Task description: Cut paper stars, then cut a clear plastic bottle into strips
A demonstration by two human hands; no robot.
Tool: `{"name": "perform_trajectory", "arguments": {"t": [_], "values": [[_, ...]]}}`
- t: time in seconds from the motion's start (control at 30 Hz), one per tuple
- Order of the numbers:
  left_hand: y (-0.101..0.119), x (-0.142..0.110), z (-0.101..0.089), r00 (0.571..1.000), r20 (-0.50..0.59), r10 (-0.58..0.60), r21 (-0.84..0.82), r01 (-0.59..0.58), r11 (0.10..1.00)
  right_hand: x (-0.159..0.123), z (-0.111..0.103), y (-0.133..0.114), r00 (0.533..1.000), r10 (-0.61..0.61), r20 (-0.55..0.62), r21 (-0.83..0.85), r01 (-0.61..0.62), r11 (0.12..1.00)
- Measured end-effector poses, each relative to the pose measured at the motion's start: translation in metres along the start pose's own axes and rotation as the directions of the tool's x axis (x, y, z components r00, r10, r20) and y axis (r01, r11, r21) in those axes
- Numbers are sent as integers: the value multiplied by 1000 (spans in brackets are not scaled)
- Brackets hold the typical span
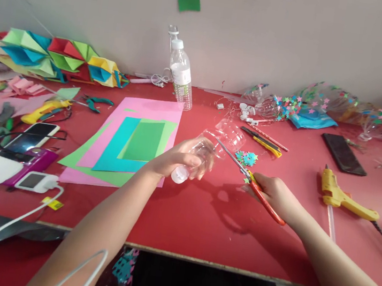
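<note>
My left hand [189, 157] is closed around the neck end of a clear plastic bottle piece [230, 137], its white cap [180, 174] pointing toward me. The piece is held tilted above the red table. My right hand [271, 192] grips a pair of scissors [258, 192] with red and yellow handles. The scissor blades reach left to the bottle plastic, beside my left fingers; whether they are cutting into it I cannot tell. Star-shaped confetti [245, 158] lies just beyond the blades.
Coloured paper sheets [145, 141] lie left of centre, with a whole bottle [182, 75] behind. A utility knife [265, 143], a phone [344, 154] and a yellow glue gun [346, 198] are on the right. A purple power strip [33, 163] with chargers sits at left.
</note>
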State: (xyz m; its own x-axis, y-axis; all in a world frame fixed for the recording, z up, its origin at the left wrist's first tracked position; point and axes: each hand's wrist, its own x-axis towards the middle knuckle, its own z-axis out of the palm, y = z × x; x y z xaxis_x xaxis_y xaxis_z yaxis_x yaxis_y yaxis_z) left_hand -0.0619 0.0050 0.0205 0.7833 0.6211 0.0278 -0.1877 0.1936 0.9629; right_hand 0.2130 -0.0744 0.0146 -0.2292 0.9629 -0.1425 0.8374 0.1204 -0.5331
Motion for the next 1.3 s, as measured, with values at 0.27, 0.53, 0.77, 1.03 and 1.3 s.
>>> {"name": "perform_trajectory", "arguments": {"t": [0.27, 0.53, 0.77, 1.03, 1.3], "values": [[-3, 1, 4, 992, 68, -104, -96, 110, 989, 1, -3, 1, 998, -63, -31, -62, 61, 996], [-4, 0, 2, 991, 63, -117, -123, 124, 985, -1, -2, -2, 999, -37, -20, -63, 36, 997], [-1, -1, 7, 991, 102, -88, -197, 107, 975, -2, -5, -5, 997, -64, -32, -72, 62, 995], [1, -2, 13, 975, 176, -139, -226, 177, 958, -2, -4, -2, 993, -112, -44, -78, 108, 991], [-4, -1, 10, 977, 199, -72, -348, 139, 927, -2, -2, -3, 996, -81, -40, -57, 78, 995]]}}
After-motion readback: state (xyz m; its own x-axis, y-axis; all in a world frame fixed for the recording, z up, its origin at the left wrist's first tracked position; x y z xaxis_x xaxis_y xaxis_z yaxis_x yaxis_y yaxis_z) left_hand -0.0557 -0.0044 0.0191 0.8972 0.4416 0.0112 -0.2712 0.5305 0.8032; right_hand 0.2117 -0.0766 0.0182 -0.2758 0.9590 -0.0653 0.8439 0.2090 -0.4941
